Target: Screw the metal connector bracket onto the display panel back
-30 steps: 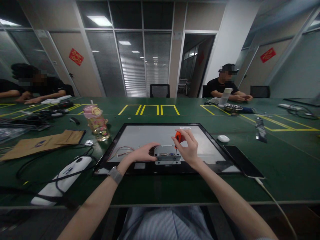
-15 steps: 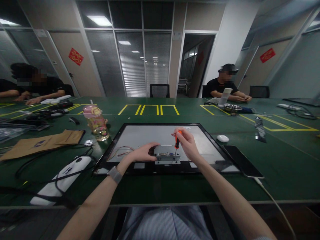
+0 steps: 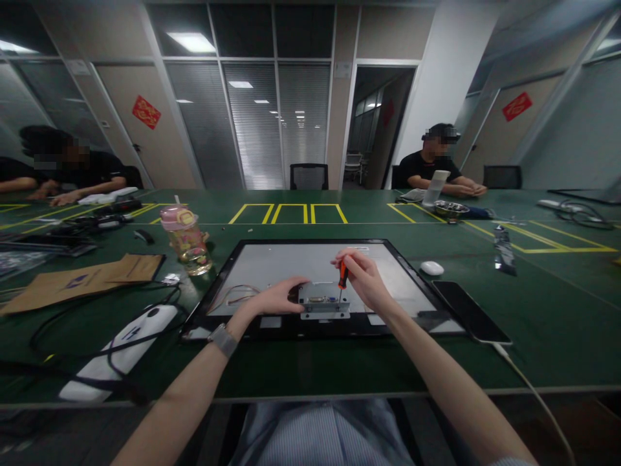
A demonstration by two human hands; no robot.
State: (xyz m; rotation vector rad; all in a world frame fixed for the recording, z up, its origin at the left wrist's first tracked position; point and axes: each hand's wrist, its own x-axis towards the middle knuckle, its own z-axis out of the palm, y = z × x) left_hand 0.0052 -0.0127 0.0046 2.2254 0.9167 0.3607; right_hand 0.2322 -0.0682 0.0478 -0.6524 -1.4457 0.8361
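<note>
A left hand [image 3: 277, 299], thumb and fingers curved apart, steadies the left end of a metal bracket [image 3: 324, 309] at the near edge of a flat display panel [image 3: 315, 259], while the right hand [image 3: 365, 278] grips an orange-and-black screwdriver [image 3: 343, 273], its shaft angled down to the bracket's right end.

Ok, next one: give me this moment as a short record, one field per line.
left hand: left hand, thumb and fingers at the left end of a metal bracket with ports
right hand: right hand holds an orange-and-black screwdriver, shaft down at the bracket's right part
beneath: black-framed panel on a green table
left side: pink-lidded cup, brown paper bag
right side: phone with cable, small white case
</note>
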